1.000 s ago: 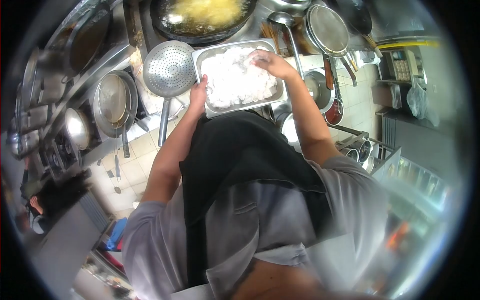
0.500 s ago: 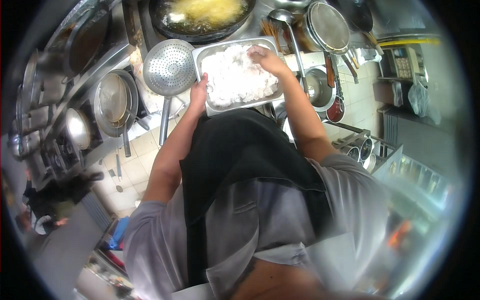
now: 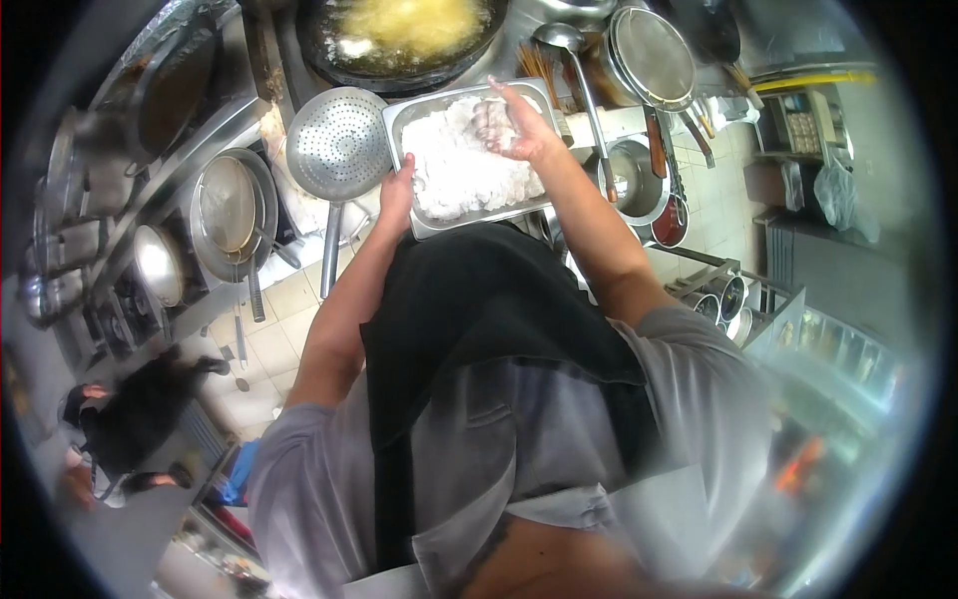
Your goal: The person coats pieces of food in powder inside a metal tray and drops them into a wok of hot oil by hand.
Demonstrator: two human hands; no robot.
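Note:
My left hand (image 3: 397, 193) grips the left edge of a rectangular metal tray (image 3: 393, 128), thumb on the rim. White, flour-covered pieces (image 3: 464, 178) fill most of it. Over their upper right part is my right hand (image 3: 517, 130), its fingers apart and whitened at the tips; nothing is seen held in it. Just beyond the tray, a black wok (image 3: 384, 78) holds bubbling oil with yellow food (image 3: 414, 25). A perforated skimmer (image 3: 337, 142) lies left of the tray, its handle pointing toward me.
A ladle (image 3: 589, 105) and a round strainer (image 3: 654, 60) are at the right, above a metal pot (image 3: 639, 180). Left are a sieve in a bowl (image 3: 228, 205) and more pans. Another person (image 3: 135, 419) in dark clothes is at the lower left.
My right hand has moved left over the white pieces, and its fingers have spread. My left hand still holds the tray. The other person at the lower left has moved further into view.

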